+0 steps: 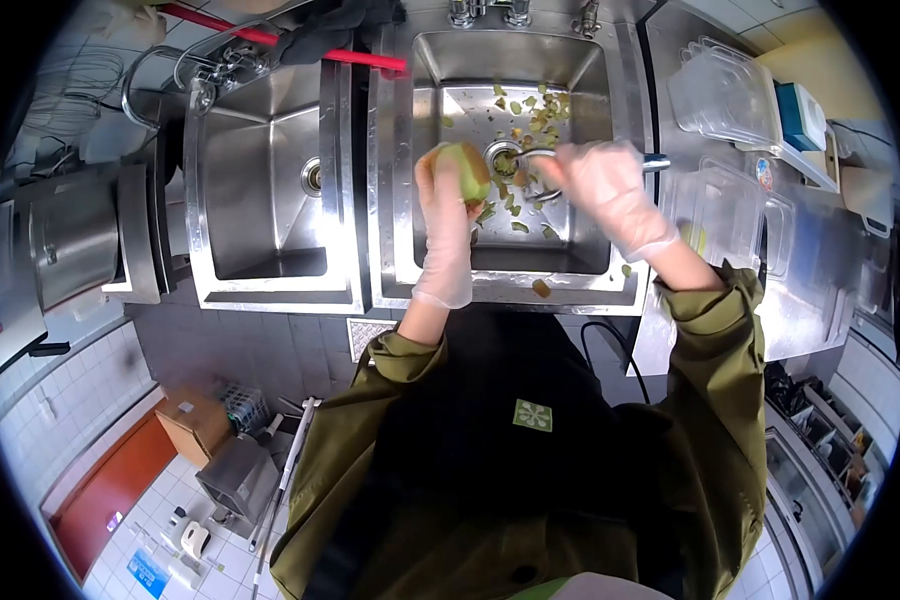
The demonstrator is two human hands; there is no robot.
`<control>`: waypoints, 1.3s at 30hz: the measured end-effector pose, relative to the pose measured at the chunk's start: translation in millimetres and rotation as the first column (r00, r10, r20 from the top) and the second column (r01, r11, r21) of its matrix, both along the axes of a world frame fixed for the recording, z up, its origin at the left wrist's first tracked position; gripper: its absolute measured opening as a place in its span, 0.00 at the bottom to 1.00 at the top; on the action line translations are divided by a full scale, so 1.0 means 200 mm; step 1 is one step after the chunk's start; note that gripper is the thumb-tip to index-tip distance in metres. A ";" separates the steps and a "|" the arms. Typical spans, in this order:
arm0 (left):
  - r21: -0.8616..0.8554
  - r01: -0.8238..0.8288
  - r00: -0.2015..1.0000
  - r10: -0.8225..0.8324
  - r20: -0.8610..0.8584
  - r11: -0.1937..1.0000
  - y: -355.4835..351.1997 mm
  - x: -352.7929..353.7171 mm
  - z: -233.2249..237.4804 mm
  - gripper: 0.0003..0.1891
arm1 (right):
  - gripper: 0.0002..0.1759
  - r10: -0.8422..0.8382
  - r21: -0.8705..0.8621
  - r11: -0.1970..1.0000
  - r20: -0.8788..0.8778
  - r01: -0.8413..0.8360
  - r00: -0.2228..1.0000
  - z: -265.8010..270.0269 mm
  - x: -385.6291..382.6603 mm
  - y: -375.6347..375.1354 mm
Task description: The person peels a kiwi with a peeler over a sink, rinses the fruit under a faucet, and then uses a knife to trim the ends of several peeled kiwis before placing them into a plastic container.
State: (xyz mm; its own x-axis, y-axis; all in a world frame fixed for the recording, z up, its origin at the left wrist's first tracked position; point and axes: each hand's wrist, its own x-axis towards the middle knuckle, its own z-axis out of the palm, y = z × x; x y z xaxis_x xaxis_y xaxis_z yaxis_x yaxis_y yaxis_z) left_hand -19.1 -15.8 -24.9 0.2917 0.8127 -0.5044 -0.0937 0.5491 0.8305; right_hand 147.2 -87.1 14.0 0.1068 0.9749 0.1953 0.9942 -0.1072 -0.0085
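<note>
Over the right-hand sink (590, 90), my left hand (448, 225), in a clear glove, is wrapped round a partly peeled green fruit (470, 172) with some brown skin left on it. My right hand (605, 190), gloved too and slightly blurred, is closed on a metal peeler (543, 194) just right of the fruit; its handle end sticks out past the hand. Peeler and fruit are a short gap apart. Green and brown peelings (538, 122) lie scattered in the basin and round the drain (502, 157).
A second sink (260, 200) is at the left, with a red bar (370, 61) and a dark cloth (340, 35) behind. Clear plastic containers (725, 95) stand at the right. Pieces of peel (541, 288) lie on the front sink edge. Taps (517, 12) rise at the back.
</note>
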 end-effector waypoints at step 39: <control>0.380 0.343 0.932 -0.361 -0.025 0.859 -0.06 -0.06 -0.12 0.18 | 0.22 0.115 -0.145 0.984 0.088 -0.101 0.989 -0.09 0.06 0.05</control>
State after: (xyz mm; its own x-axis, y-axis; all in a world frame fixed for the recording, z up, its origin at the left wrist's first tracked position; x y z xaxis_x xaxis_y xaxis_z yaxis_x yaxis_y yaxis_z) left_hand -31.7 -27.6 -48.2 0.6091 0.7758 -0.1647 0.0052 0.2037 0.9790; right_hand 158.8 -76.8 -4.6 -0.0133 0.9981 0.0605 0.9955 0.0075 0.0946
